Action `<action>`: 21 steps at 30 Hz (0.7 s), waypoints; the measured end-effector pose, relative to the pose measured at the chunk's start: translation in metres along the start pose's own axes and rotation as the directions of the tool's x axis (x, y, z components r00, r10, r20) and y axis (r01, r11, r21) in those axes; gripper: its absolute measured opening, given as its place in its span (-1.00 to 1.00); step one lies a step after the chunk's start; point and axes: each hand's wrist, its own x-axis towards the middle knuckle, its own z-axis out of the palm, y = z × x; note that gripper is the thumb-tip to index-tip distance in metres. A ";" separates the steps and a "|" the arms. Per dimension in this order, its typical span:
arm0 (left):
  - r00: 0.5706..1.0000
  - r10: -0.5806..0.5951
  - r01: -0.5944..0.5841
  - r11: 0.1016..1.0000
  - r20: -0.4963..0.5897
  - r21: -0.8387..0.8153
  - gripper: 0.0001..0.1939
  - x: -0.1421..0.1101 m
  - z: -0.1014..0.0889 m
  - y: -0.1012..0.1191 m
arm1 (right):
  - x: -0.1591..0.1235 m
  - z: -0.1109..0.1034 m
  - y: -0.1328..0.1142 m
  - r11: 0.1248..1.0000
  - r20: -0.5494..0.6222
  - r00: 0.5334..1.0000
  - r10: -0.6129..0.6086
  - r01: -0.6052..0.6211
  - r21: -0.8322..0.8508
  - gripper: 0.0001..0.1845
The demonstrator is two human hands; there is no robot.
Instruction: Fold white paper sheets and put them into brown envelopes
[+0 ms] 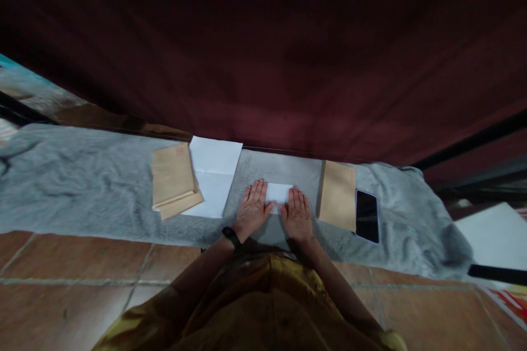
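A small folded white paper (pixel 278 193) lies on a grey cloth-covered surface (pixel 90 186) straight ahead of me. My left hand (pixel 252 209) lies flat with fingers stretched out on the paper's left edge. My right hand (pixel 297 214) lies flat on its right edge in the same way. A dark band is on my left wrist. To the left lies a stack of brown envelopes (pixel 173 180) on top of white sheets (pixel 214 175). To the right lies another brown envelope (pixel 337 195).
A dark phone (pixel 366 215) lies face up right of the right envelope. A dark red curtain (pixel 288 55) hangs behind the surface. Brown floor tiles (pixel 74 279) are below. A white sheet (pixel 489 236) and a black bar sit at the far right.
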 end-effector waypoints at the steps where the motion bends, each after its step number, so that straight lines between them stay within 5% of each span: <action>1: 1.000 -0.013 0.013 1.000 -0.004 0.005 -0.31 -0.001 0.000 -0.002 | 0.000 0.000 0.000 1.000 -0.011 1.000 0.001 -0.001 0.001 -0.32; 14: 0.996 -0.076 0.079 0.995 -0.056 0.054 -0.35 -0.009 -0.003 -0.014 | 0.002 -0.001 -0.008 0.998 -0.048 0.997 0.066 -0.065 0.025 -0.31; 21: 0.996 -0.075 0.078 0.995 -0.046 0.059 -0.35 -0.008 -0.005 -0.014 | 0.003 -0.003 -0.032 0.998 0.084 0.996 -0.041 0.038 0.040 -0.42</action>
